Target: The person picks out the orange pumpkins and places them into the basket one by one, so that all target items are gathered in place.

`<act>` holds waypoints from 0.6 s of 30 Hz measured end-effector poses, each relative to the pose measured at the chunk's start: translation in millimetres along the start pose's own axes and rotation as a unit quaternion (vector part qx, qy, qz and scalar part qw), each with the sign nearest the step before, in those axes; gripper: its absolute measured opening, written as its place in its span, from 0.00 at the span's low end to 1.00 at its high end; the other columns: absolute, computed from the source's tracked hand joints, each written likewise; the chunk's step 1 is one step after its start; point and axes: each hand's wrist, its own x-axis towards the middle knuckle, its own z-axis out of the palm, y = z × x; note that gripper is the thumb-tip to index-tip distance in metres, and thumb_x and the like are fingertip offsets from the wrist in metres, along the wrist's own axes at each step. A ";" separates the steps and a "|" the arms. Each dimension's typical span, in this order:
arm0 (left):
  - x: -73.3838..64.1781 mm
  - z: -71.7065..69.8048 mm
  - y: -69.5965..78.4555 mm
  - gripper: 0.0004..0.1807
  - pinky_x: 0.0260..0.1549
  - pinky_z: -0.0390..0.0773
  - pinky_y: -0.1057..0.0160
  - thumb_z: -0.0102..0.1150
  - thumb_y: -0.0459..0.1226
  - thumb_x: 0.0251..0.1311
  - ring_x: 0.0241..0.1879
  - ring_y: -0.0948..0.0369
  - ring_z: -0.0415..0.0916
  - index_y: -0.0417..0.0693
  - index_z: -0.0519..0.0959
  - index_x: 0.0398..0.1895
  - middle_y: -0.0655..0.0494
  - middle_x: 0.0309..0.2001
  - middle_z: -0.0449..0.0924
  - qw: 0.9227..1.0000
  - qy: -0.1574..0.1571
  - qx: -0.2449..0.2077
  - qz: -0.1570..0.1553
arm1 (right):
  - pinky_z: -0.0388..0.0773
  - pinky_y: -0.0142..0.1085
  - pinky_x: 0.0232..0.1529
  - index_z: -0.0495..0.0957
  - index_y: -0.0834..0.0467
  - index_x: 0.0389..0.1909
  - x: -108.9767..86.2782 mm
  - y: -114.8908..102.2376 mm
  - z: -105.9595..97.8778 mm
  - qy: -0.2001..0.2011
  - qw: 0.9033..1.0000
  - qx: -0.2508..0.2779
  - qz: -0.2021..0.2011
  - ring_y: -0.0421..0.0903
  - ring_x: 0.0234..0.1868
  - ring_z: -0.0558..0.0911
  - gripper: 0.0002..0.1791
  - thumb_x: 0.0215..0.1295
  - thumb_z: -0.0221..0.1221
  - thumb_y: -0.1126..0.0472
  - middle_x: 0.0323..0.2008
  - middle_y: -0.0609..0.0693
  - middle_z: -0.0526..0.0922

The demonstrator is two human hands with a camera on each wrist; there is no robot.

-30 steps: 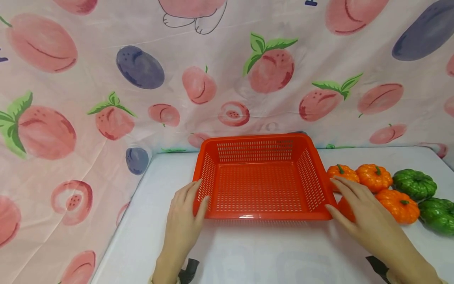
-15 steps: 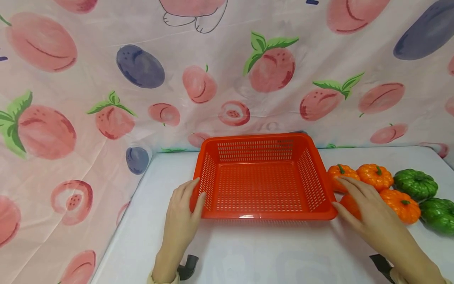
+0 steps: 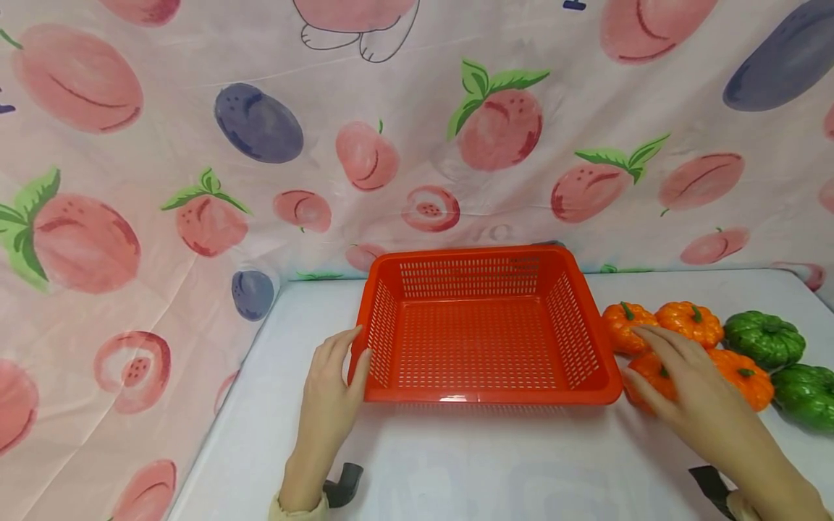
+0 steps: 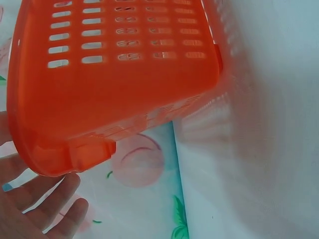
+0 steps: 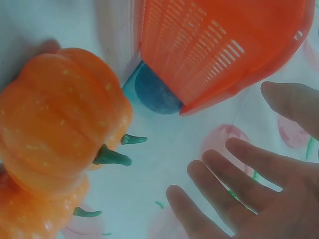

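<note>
An orange-red plastic basket with slotted walls point(image 3: 482, 396) stands on the white table, with nothing in it. By its left rim is my left hand point(image 3: 329, 394), fingers spread and fairly straight. In the left wrist view those fingers point(image 4: 65, 191) lie close to the basket's corner; whether they touch it I cannot tell. My right hand point(image 3: 706, 394) hovers just right of the basket, thumb and fingers apart, holding nothing. It partly hides an orange toy pumpkin point(image 3: 651, 374). The right wrist view has an orange pumpkin point(image 5: 55, 119) beside the spread fingers point(image 5: 239, 179).
More orange pumpkins point(image 3: 688, 323) with green stems cluster right of the basket. Beyond them are two green pumpkins, one farther back point(image 3: 764, 339) and one nearer point(image 3: 808, 399). A fruit-print cloth point(image 3: 391, 87) hangs behind and along the left of the table point(image 3: 469, 463).
Both hands have drawn outward from the basket's sides, the left a little leftward and the right rightward over the nearest orange pumpkin. The basket and pumpkins have stayed put.
</note>
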 end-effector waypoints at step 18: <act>6.3 0.6 -7.7 0.20 0.64 0.71 0.48 0.60 0.39 0.67 0.63 0.52 0.71 0.48 0.76 0.62 0.51 0.60 0.77 0.999 -0.004 -0.025 -0.032 | 0.63 0.72 0.53 0.65 0.65 0.66 2.7 14.5 5.9 0.011 1.000 -0.006 0.005 0.71 0.61 0.64 0.37 0.63 0.66 0.51 0.63 0.71 0.65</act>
